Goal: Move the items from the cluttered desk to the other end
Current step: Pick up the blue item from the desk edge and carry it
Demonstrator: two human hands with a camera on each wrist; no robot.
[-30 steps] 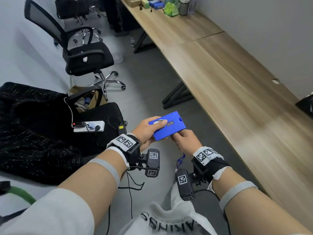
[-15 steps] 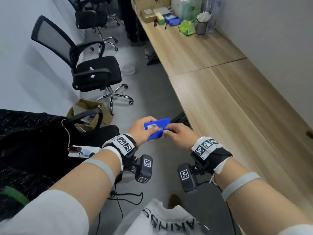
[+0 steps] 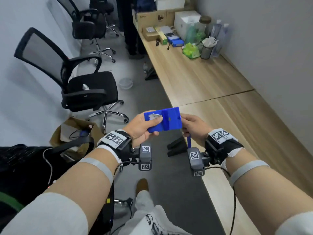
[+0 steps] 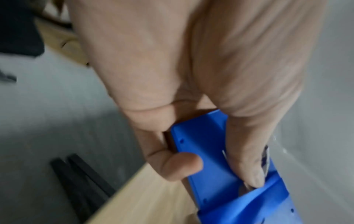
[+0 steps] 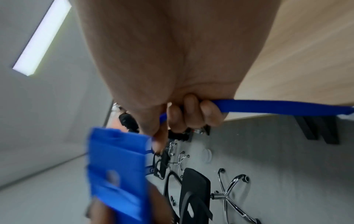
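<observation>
A blue plastic card holder [image 3: 166,120] is held in the air between both hands, beside the near edge of the long wooden desk [image 3: 199,78]. My left hand [image 3: 144,126] grips its left end, thumb pressing on the white card in its window; the left wrist view shows the fingers curled round the holder [image 4: 220,174]. My right hand [image 3: 193,126] pinches the holder's right end [image 5: 116,163] and its curled fingers hold the blue lanyard strap [image 5: 268,107], which hangs below [image 3: 189,141]. Clutter sits at the desk's far end.
Far end of the desk: cardboard boxes [image 3: 152,19], blue boxes [image 3: 177,42], a green packet [image 3: 191,50], a mesh cup [image 3: 206,51] and bottles [image 3: 220,36]. Office chairs [image 3: 88,89] stand left on the grey floor. A paper bag [image 3: 74,131] and a black bag [image 3: 20,167] lie near left.
The view has lifted and moved along the desk toward the far clutter. The holder has turned flatter and my hands have spread toward its two ends; both still hold it.
</observation>
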